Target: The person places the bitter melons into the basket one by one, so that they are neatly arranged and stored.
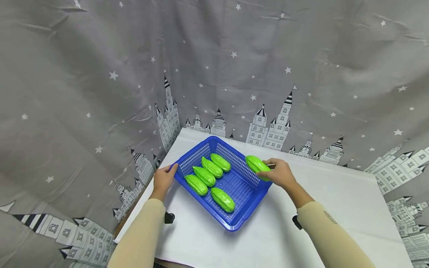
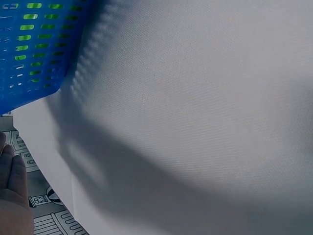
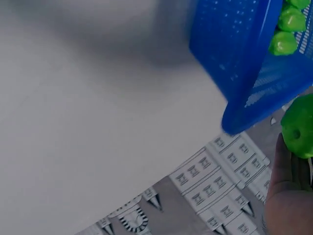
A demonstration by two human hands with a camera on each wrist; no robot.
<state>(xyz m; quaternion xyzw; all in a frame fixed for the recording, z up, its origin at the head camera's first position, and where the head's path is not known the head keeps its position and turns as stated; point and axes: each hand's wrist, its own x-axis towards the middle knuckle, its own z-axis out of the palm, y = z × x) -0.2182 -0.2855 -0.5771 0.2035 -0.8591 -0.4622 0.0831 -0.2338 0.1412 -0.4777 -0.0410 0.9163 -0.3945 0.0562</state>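
A blue plastic basket with slatted walls stands in front of me in the head view. Several bright green, ridged bitter melons lie inside it, most in a row on the left; another bitter melon lies nearer the front corner. My left hand grips the basket's left corner by the rim. Over the right side of the basket, my right hand holds one more bitter melon between thumb and fingers. Its rounded end shows beside that hand in the right wrist view.
A white-covered table lies under the basket and stretches off to the right. Grey curtains printed with stars and castles hang behind the table and along its left side.
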